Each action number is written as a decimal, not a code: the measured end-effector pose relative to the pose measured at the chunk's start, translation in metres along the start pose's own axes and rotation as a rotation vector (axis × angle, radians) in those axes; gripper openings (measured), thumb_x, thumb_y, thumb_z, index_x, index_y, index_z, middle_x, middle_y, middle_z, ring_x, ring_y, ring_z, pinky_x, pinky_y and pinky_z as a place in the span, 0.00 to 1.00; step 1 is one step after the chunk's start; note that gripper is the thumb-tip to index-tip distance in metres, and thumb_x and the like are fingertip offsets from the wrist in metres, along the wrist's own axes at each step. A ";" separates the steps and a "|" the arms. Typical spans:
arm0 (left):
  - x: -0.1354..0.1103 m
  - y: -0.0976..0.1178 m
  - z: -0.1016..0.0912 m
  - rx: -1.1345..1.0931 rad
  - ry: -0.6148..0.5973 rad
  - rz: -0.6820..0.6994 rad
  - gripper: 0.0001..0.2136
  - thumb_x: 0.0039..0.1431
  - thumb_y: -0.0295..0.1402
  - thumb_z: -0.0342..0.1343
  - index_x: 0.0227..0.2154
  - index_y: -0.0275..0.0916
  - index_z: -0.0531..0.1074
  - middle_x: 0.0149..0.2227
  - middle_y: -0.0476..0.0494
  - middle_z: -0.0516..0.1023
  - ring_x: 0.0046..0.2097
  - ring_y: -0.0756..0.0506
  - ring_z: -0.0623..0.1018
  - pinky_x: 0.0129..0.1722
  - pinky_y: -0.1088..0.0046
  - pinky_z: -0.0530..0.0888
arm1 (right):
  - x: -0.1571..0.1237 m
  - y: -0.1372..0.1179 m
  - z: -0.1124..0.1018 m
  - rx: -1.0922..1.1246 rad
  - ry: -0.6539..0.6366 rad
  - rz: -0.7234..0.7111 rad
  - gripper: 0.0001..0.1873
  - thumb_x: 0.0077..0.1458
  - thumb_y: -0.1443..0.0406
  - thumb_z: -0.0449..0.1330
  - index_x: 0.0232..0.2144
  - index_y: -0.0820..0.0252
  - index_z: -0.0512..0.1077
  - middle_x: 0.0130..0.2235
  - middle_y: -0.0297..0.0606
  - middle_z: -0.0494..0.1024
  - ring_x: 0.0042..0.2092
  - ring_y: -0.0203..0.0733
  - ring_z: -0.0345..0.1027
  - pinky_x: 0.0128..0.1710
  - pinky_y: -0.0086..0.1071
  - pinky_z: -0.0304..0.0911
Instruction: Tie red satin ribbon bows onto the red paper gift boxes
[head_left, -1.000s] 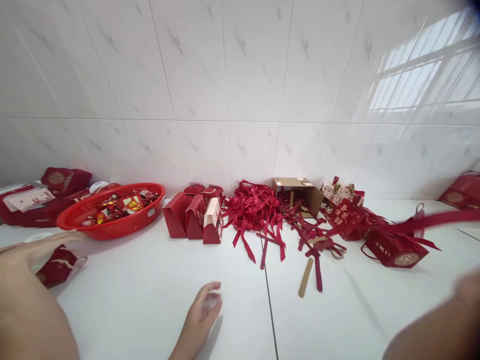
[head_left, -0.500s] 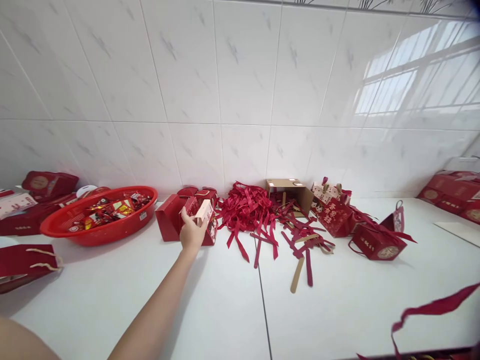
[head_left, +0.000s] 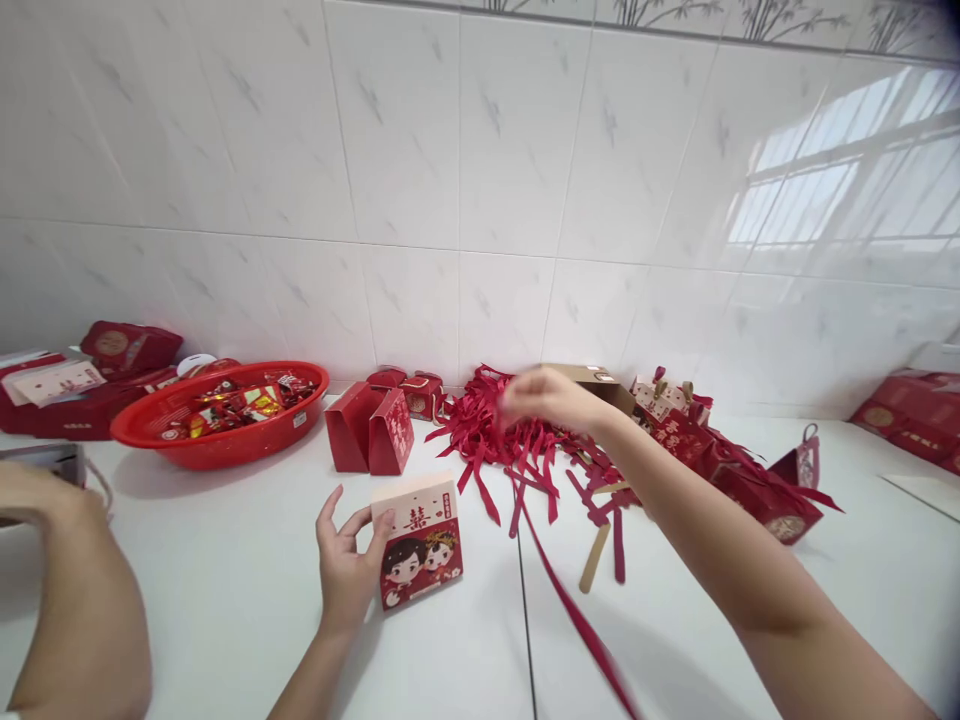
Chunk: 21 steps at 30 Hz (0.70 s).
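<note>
My left hand (head_left: 346, 562) grips the left side of a small gift box (head_left: 420, 540), pink on top and red below with a cartoon couple on it. The box stands on the white table (head_left: 225, 600), and my thumb lies on its upper left corner. My right hand (head_left: 546, 398) hovers over the pile of red ribbons (head_left: 499, 425) by the wall, fingers pinched on one long red ribbon (head_left: 574, 615). That ribbon trails down toward the near edge of the table.
Another person's arm (head_left: 71, 590) is at the far left, its hand by a grey-and-red bag (head_left: 45, 462). A red basket (head_left: 221, 415) of sweets, folded red boxes (head_left: 371, 440), a brown carton (head_left: 596, 378), red bags (head_left: 750, 480) and tan strips (head_left: 592, 558) line the wall.
My left hand took the gift box from the row by the wall and brought it close in front of me. My right hand rose from the lower right to the ribbon pile, trailing a ribbon.
</note>
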<state>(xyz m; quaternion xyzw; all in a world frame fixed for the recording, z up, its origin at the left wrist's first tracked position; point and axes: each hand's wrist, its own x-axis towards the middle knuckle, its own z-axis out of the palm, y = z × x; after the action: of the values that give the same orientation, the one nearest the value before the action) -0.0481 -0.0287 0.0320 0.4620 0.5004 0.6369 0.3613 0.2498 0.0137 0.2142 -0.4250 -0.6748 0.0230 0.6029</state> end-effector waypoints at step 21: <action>-0.054 0.005 0.001 0.016 -0.178 0.022 0.34 0.54 0.43 0.57 0.61 0.42 0.52 0.40 0.42 0.74 0.43 0.42 0.77 0.35 0.71 0.79 | -0.157 0.126 0.095 -0.600 -0.584 0.566 0.16 0.61 0.61 0.56 0.48 0.62 0.67 0.49 0.42 0.71 0.46 0.42 0.69 0.45 0.42 0.68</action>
<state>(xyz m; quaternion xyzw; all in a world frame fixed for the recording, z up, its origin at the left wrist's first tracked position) -0.0304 -0.0798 0.0249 0.5253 0.4662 0.5931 0.3936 0.2261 0.0455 -0.0044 -0.7219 -0.6503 0.1084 0.2104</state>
